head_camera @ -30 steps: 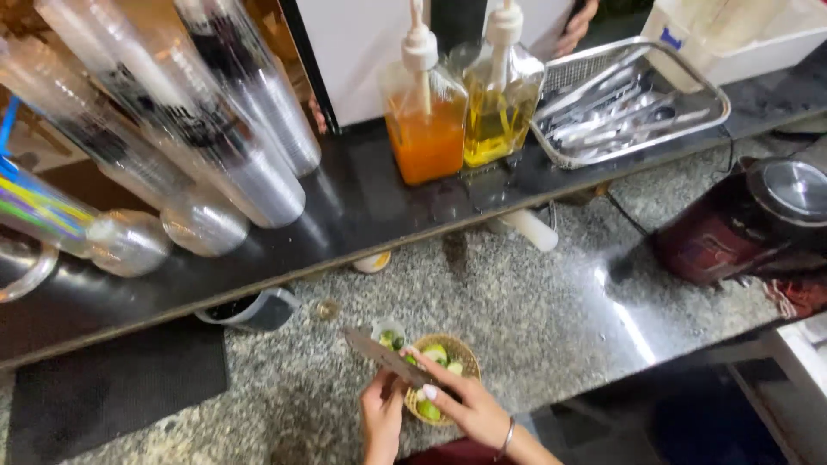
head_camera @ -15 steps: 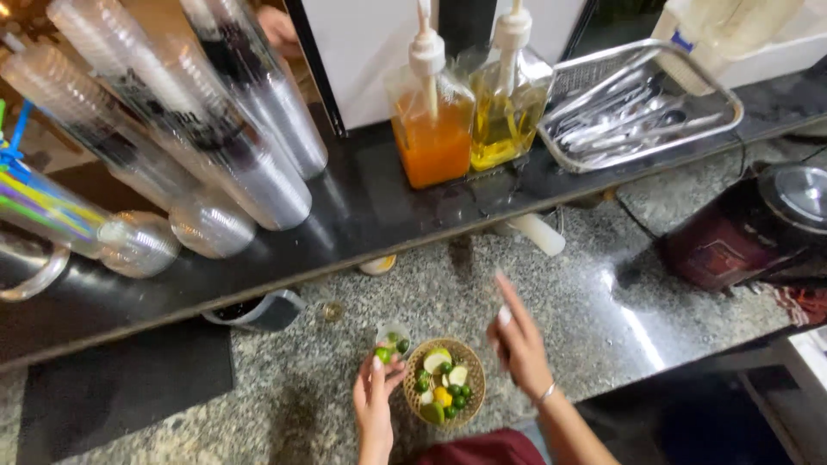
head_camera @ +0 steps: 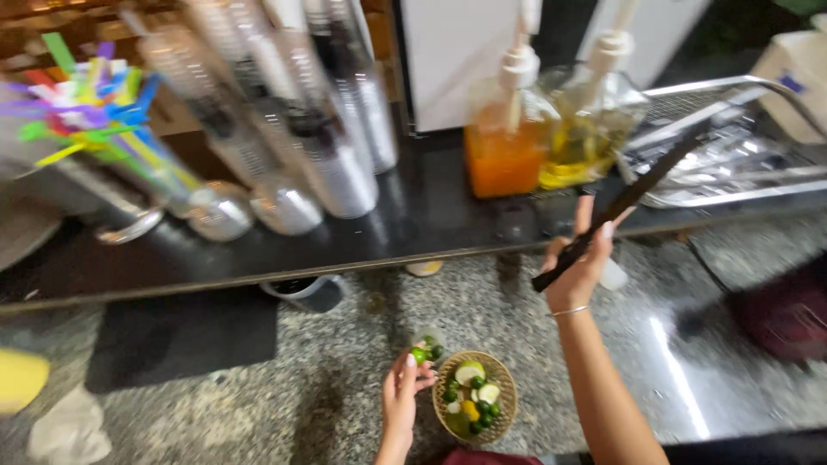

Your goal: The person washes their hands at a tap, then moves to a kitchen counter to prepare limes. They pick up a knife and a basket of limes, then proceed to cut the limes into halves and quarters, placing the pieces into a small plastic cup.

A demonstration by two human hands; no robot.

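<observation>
My left hand (head_camera: 401,394) rests on the granite counter beside a small woven basket (head_camera: 508,398) of cut limes and small green fruits, and its fingertips pinch a small green fruit (head_camera: 421,352). My right hand (head_camera: 577,269) is raised in front of the black shelf, shut on the dark handle of a long knife (head_camera: 633,194). The knife slants up and to the right, with its tip at the near corner of a metal wire tray (head_camera: 741,84) holding utensils.
Two pump bottles, one orange (head_camera: 504,159) and one yellow (head_camera: 586,142), stand on the black shelf (head_camera: 345,245). Stacks of plastic cups (head_camera: 332,138) lie on it, with coloured straws (head_camera: 95,103) at left. A dark red appliance (head_camera: 788,310) sits at right, a black mat (head_camera: 181,336) at left.
My right hand has left the basket and risen up and to the right, toward the metal tray, with the knife. My left hand stays beside the basket.
</observation>
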